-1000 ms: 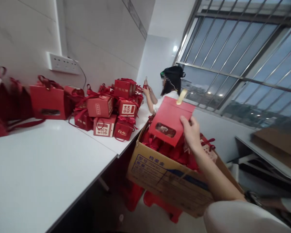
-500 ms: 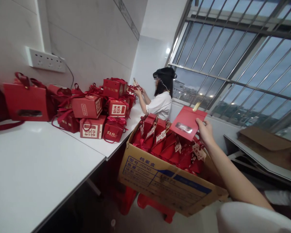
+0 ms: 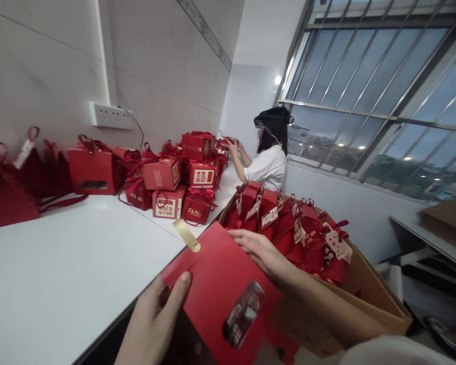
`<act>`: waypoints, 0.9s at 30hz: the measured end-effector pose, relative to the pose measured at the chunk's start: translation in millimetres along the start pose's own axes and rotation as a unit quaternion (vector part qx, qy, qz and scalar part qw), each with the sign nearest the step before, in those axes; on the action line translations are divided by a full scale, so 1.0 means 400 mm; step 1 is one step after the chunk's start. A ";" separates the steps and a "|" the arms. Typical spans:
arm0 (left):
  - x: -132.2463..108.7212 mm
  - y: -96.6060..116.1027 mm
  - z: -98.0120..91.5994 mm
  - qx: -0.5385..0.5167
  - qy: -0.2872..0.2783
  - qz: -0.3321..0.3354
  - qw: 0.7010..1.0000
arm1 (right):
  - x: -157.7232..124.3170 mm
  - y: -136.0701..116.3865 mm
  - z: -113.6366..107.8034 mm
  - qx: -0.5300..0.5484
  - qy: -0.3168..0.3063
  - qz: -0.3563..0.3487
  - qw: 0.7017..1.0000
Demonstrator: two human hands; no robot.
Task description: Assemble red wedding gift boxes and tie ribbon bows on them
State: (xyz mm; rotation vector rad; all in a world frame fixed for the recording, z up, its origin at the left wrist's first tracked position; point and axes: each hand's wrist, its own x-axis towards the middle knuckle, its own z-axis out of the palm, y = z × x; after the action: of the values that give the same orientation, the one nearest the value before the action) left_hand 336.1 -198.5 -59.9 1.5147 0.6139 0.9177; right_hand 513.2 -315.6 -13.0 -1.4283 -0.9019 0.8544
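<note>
A flat red gift box [image 3: 220,289] with a small clear window and a gold tab is held close in front of me, over the edge of the white table [image 3: 61,274]. My left hand [image 3: 155,319] grips its lower left side with the thumb on top. My right hand [image 3: 258,251] holds its upper right edge, fingers curled round it. Behind it a cardboard carton [image 3: 368,299] is filled with several red pyramid-shaped gift boxes [image 3: 289,228] with tags.
A heap of red ribboned gift boxes [image 3: 175,177] lies on the table by the wall. More red bags [image 3: 91,167] stand at the left under a wall socket [image 3: 112,116]. Another person [image 3: 269,157] works at the table's far end. A barred window fills the right.
My right hand has brought the flat red box from above the carton down and toward me. My left hand has come into view and taken hold of it.
</note>
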 end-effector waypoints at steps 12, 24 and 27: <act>-0.025 -0.054 0.036 -0.192 0.107 -0.094 0.971 | -0.038 0.051 0.035 0.093 0.017 -0.062 0.994; -0.096 -0.348 0.069 0.406 -0.346 -0.095 0.840 | 0.069 -0.018 -0.257 -0.197 0.411 -0.128 0.881; -0.128 -0.390 0.105 0.495 -0.454 -0.150 0.725 | 0.086 -0.042 -0.332 -0.306 0.482 -0.077 0.817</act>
State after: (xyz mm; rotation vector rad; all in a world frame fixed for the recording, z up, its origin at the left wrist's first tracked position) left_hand 362.1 -238.7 -222.4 2.4194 0.5771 -0.6142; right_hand 646.8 -341.8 10.2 -1.9930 -0.4672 -0.3848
